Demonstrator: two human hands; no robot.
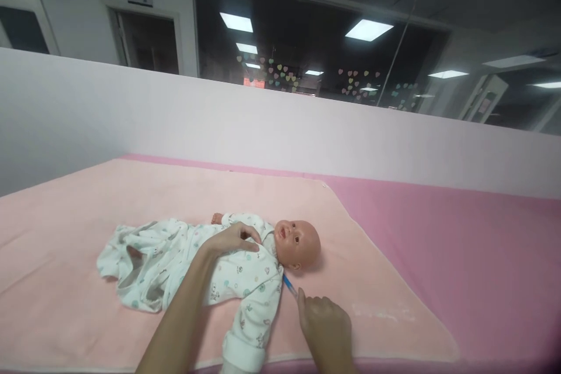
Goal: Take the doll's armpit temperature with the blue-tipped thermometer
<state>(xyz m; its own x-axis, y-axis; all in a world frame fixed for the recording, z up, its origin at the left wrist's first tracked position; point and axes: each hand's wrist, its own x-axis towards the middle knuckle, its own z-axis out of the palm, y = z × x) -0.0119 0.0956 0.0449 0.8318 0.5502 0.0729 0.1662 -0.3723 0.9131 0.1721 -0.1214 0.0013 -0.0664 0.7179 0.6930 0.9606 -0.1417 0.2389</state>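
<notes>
A baby doll [300, 242] lies on its back, its head to the right, dressed in a white printed bodysuit [236, 274]. My left hand [239, 238] reaches over the doll's chest, thumb and fingers closed on the cloth near the collar. Beside the doll's shoulder, my right hand [325, 318] is closed round a thin stick with a blue end, shaped like a thermometer [288, 284]. The blue end meets the bodysuit near the neck and shoulder; whether its tip goes under the cloth is hidden. The doll's near sleeve stretches toward me.
A peach blanket [385, 280] lies under the doll, over a pink padded surface [473, 257]. Behind them runs a low white wall [263, 128]. Past the wall are a large dark window [307, 23] and a doorway [149, 41].
</notes>
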